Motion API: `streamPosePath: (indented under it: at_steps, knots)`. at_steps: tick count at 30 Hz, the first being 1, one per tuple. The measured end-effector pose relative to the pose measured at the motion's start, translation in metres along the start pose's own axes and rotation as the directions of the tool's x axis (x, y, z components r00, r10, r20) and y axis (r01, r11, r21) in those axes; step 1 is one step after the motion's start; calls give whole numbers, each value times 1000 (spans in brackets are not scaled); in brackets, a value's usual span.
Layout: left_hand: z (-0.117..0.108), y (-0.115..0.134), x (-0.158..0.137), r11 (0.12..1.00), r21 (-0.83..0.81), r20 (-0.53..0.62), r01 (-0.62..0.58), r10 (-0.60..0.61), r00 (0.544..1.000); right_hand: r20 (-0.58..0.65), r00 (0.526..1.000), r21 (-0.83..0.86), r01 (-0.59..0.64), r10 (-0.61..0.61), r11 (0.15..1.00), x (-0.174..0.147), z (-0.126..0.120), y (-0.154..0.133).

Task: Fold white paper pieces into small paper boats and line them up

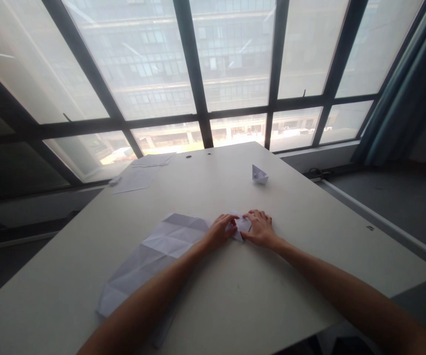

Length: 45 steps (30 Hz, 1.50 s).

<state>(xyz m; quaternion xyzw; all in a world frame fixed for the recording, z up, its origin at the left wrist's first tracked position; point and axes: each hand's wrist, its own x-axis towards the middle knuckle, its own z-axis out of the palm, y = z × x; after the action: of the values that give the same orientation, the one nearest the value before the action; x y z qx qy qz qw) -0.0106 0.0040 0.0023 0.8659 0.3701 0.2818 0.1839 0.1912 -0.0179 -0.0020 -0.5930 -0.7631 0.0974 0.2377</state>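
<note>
Between my two hands a small folded piece of white paper point(243, 225) lies on the white table. My left hand point(222, 230) grips its left side, with the fingers curled in. On the right side, my right hand point(259, 229) has its thumb and fingers closed on the paper's edge. A large creased sheet of white paper point(161, 241) lies to the left, partly hidden under my left forearm. Farther back on the right stands a folded paper boat point(260, 175), apart from both hands.
Flat paper sheets point(139, 176) lie at the table's far left, near a small crumpled white thing point(115, 181). The white table point(309, 217) reaches toward large windows point(231, 54). A blue curtain point(394, 98) hangs at the right.
</note>
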Motion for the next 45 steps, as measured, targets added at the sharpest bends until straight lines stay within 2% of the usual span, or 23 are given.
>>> streamPosePath:
  at_steps: [6, 11, 15, 18, 21, 25, 28, 33, 38, 45]
  knots:
    - [0, 5, -1, 997, 80, 10, -20, 19, 1000, -23, 999, 59, -29, 30, 998, 7, -2, 5]
    - [0, 6, -2, 995, 96, -35, 20, -17, 999, 14, 996, 63, 88, -89, 994, 3, -8, 4]
    - [1, 4, -3, 995, 96, -18, -22, 24, 1000, 60, 995, 63, 81, -85, 995, 3, -8, 7]
    - [2, 1, -2, 992, 76, 25, -99, 97, 995, 61, 993, 77, 100, -105, 992, 6, -6, 12]
    - [-1, 0, -1, 985, 34, 109, -168, 163, 980, 63, 979, 93, 186, -193, 978, 9, -7, 18]
    - [-8, 5, -2, 977, 30, 233, -209, 196, 953, 119, 936, 104, 319, -330, 942, 13, -18, 28]
    - [-11, 8, -3, 978, 38, 267, -204, 187, 945, 183, 904, 122, 369, -386, 921, 16, -32, 36]
    - [-10, 8, -4, 993, -9, 223, -118, 117, 968, 245, 858, 209, 408, -452, 889, 18, -42, 45]
    - [-11, 7, -5, 996, -74, 140, -47, 57, 988, 205, 861, 245, 416, -466, 876, 19, -42, 42]
    - [-7, 0, 0, 995, -86, 22, -47, 50, 999, 121, 884, 275, 407, -451, 871, 18, -38, 34]
